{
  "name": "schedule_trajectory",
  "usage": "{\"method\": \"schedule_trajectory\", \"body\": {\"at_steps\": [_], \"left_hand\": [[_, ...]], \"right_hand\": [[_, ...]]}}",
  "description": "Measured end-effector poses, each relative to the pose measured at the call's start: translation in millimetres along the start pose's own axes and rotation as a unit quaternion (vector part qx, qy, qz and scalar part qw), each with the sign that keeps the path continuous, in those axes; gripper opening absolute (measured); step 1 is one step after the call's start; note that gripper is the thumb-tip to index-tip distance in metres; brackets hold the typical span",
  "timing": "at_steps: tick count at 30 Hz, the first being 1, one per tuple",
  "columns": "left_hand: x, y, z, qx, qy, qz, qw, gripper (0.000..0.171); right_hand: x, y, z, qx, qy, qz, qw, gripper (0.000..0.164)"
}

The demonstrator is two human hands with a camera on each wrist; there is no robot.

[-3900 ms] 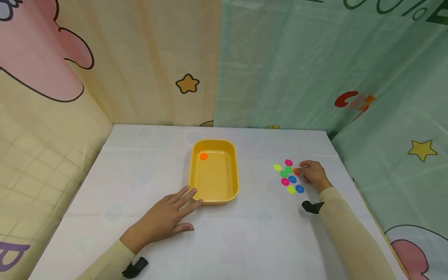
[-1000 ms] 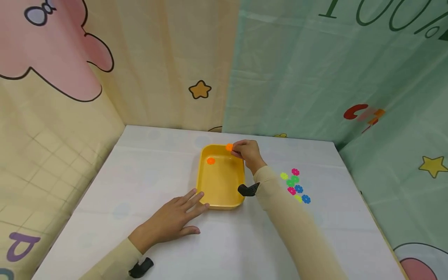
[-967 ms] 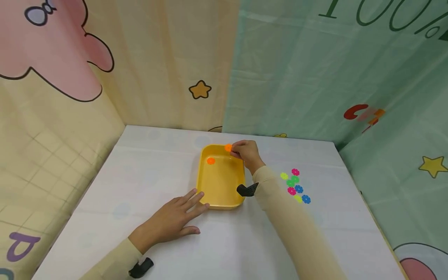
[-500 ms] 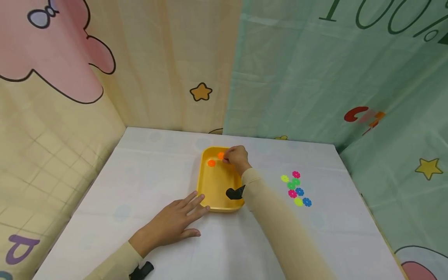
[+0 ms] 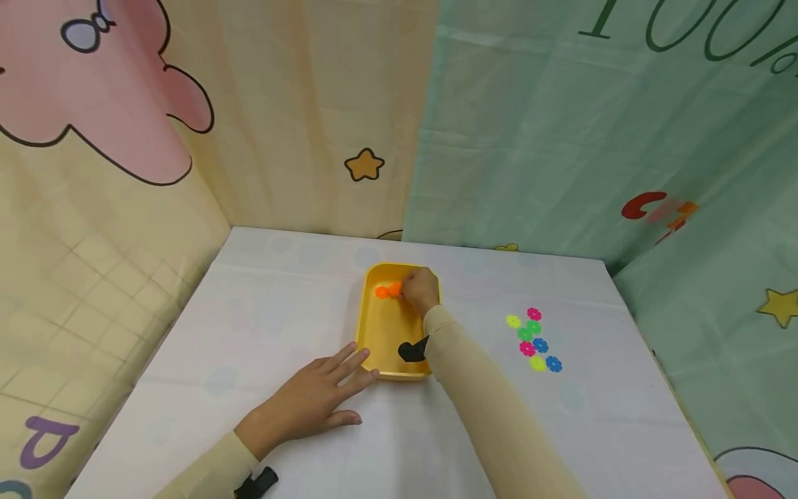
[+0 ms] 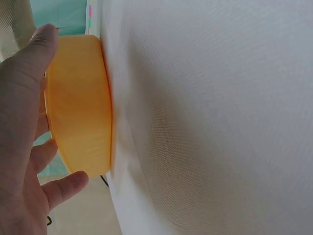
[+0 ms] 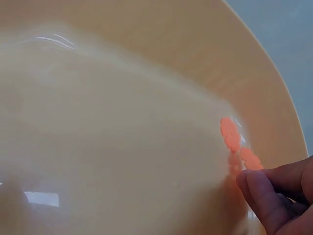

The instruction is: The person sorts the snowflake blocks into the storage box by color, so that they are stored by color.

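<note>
A yellow tray [image 5: 389, 339] stands on the table, and my right hand [image 5: 420, 288] reaches into its far end. Between thumb and fingers it pinches an orange flower-shaped disc [image 7: 251, 159], notched around the edge. Right beside that lies another orange disc [image 7: 230, 134] on the tray floor, the two edges close together. My left hand [image 5: 314, 395] lies with fingers spread at the tray's near left corner. In the left wrist view its fingertips rest against the rim of the yellow tray [image 6: 80, 103].
To the right of the tray, several flower discs lie in a loose cluster: a pink disc [image 5: 534, 314], a yellow disc [image 5: 513, 321], a green disc [image 5: 526, 334] and a blue disc [image 5: 553, 364] among them. Printed curtains [image 5: 299, 125] stand behind the white table [image 5: 280, 291].
My right hand has carried the orange disc from the cluster over the tray's far right rim, then down and left beside the other orange disc. The left hand stays at the corner.
</note>
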State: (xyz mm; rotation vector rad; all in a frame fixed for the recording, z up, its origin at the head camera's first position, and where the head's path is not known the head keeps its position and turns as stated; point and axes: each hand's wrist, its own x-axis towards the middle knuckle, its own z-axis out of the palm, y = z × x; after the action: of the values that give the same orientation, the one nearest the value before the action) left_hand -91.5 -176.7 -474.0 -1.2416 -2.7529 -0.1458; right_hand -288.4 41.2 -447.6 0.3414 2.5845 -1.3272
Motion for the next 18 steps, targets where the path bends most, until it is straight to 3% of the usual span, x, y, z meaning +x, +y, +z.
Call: {"method": "schedule_trajectory", "body": {"at_steps": [5,18], "left_hand": [[-0.6,0.1,0.0,0.003,-0.005,-0.001,1.0000,0.073],[-0.4,-0.2,0.5,0.011,0.005,0.001,0.9999,0.074]], "right_hand": [[4.5,-0.4,2.9,-0.056,0.021,-0.017,0.998,0.021],[3.6,0.5,10.5,-0.105,0.051,-0.028,0.993,0.020]]}}
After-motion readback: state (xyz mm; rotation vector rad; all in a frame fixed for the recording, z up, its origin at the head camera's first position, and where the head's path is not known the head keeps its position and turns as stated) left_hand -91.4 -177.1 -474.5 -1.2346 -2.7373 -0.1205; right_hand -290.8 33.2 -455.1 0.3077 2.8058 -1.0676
